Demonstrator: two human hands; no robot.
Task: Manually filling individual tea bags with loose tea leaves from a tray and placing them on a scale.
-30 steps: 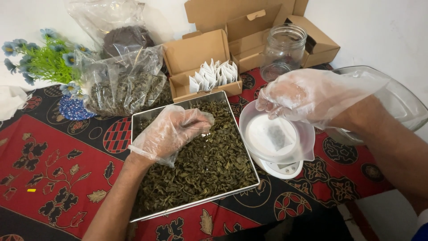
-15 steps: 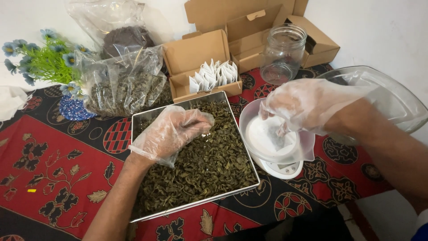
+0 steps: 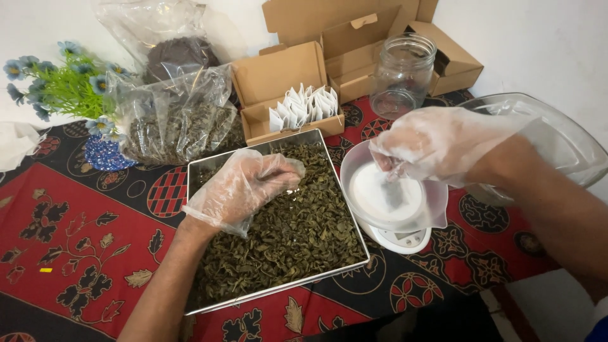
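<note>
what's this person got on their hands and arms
Both the left hand and the right hand wear loose, clear, thin plastic gloves, crinkled and baggy, ending at the wrists with open, flared cuffs. The forearms are bare; no sleeve, watch or jewellery shows on them. A bit of blue cloth shows at the lower right corner of the frame, perhaps clothing.

Patterned tablecloth (image 3: 82, 234) — steel tray (image 3: 196, 174), scale (image 3: 399, 239), boxes (image 3: 278, 79), jar (image 3: 402, 73)

Back edge crowded, front-left corner open
Boxes (image 3: 288, 88), jar (image 3: 402, 73) and bags (image 3: 174, 123) line the table's (image 3: 76, 234) back edge; tray (image 3: 202, 174) and scale (image 3: 402, 237) fill its middle.
</note>
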